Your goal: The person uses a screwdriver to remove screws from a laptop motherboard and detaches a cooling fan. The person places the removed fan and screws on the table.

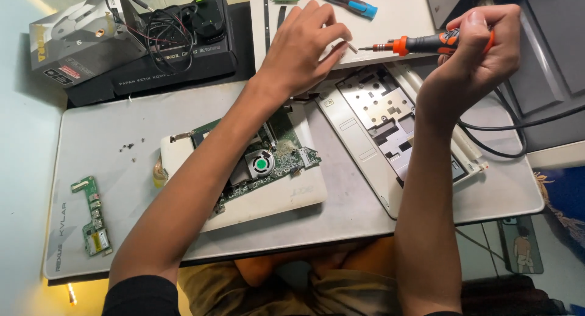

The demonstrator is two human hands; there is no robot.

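Screwdriver [426, 45] lies almost level in the right hand [472, 54], its long axis running left to right across the top of the view, the thin metal tip pointing left toward the left hand [304, 48]. Its orange-and-black handle sits inside the right fist, and the fingers [481, 23] curl tightly around it, pressed together, so most of the grip is hidden; only the collar and shaft stick out.

The right forearm rises straight up from the bottom edge, wrist bent so the fist hovers above the white laptop shell [390, 127], which lies open and tilted on the grey surface [109, 163]. The left forearm crosses diagonally from lower left, passing over the laptop base with its green circuit board [274, 163]. The left hand arches palm down, thumb and forefinger pinched together on something small just beside the screwdriver tip; what it is, I cannot make out.

A small green board [92, 215] lies apart near the left edge, and a few tiny dark screws [129, 146] sit scattered above it. A blue-handled screwdriver [350, 3] rests at the top, partly cut off. Tangled black cables [167, 39] lie on a dark box in the upper left.
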